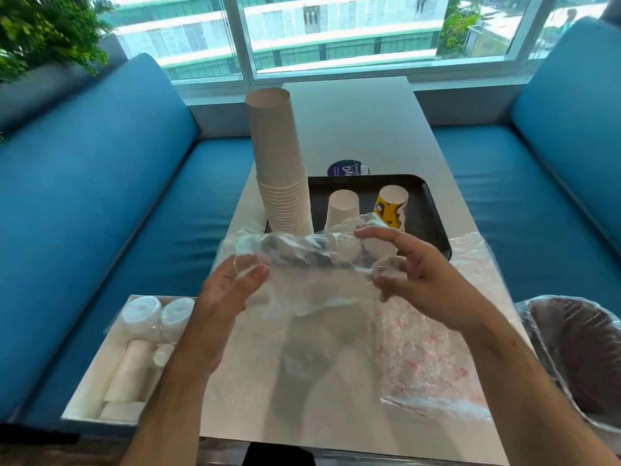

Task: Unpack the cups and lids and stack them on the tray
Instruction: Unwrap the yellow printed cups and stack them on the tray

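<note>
2 blue sofas (100,203), bright window (339,35)

Off-white cup stack (279,163) towering, black tray (426,210) beneath! One plain white cup (342,206), one yellow cup (391,206) splashed with white and dark print. Clear wrap (312,264), red-speckled clear bag (426,358), pale grey counter (363,122), blue seats (100,196).
</note>
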